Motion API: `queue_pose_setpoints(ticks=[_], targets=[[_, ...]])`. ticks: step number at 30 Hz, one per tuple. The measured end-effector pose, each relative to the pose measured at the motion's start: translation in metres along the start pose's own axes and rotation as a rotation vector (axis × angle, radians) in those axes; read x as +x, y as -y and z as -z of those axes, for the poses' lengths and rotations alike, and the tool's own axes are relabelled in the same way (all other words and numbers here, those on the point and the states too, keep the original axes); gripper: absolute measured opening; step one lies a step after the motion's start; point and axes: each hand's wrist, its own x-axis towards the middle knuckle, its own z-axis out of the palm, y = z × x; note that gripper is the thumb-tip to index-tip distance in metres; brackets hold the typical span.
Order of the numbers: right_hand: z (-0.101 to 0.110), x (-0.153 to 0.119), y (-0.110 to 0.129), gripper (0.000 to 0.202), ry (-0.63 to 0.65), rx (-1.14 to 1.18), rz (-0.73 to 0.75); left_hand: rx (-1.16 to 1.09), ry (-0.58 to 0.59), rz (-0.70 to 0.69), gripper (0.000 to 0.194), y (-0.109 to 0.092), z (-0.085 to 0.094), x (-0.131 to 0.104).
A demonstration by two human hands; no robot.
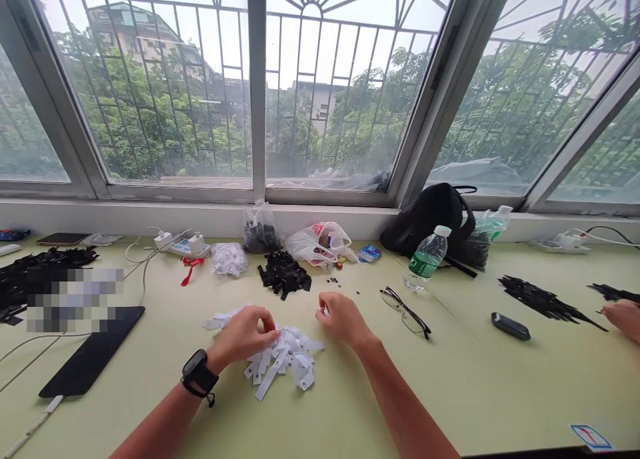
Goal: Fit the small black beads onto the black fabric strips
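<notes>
A loose pile of white strips [287, 359], some with small dark marks, lies on the table in front of me. My left hand [245, 335], with a black watch [199, 373] on its wrist, reaches over the pile's left side. Its thumb and forefinger meet at the strips; what is between them is hidden. Right of the pile, my right hand [343, 317] is closed, and a bit of white strip [324, 309] shows between its fingers. More white strips [220, 320] lie behind my left hand. Small dark rings [334, 281] are scattered beyond my right hand.
Black strips [284, 273] are heaped behind, near a bag of white pieces [229, 259] and a plastic bag [320, 242]. Glasses [406, 312], a water bottle [426, 259] and a black case [510, 326] stand rightward. Another person's hand [623, 319] holds black strips at far right.
</notes>
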Motion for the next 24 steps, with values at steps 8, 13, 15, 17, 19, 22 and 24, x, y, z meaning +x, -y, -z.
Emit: queue_pose_setpoints(ticks=[8, 13, 15, 17, 19, 22, 24], targets=[[0.006, 0.001, -0.002, 0.012, 0.074, 0.031, -0.033, -0.202, -0.008, 0.026, 0.032, 0.003, 0.000, 0.010], [0.007, 0.000, -0.003, 0.012, 0.053, 0.053, -0.028, -0.262, -0.108, 0.019, 0.036, 0.000, -0.001, 0.011], [0.007, 0.000, -0.003, 0.012, 0.041, 0.059, -0.029, -0.255, -0.147, 0.018, 0.037, -0.001, -0.001, 0.011], [0.006, 0.001, -0.004, 0.012, 0.031, 0.063, -0.027, -0.250, -0.183, 0.024, 0.039, -0.002, -0.002, 0.011], [0.005, 0.001, -0.004, 0.012, 0.025, 0.065, -0.019, -0.282, -0.194, 0.026, 0.041, -0.002, -0.003, 0.011], [0.004, 0.001, -0.005, 0.011, 0.024, 0.073, -0.007, -0.404, -0.153, 0.006, 0.042, -0.001, -0.006, 0.013], [0.004, 0.002, -0.005, 0.011, 0.031, 0.084, -0.002, -0.476, -0.136, 0.002, 0.041, 0.001, -0.008, 0.014]])
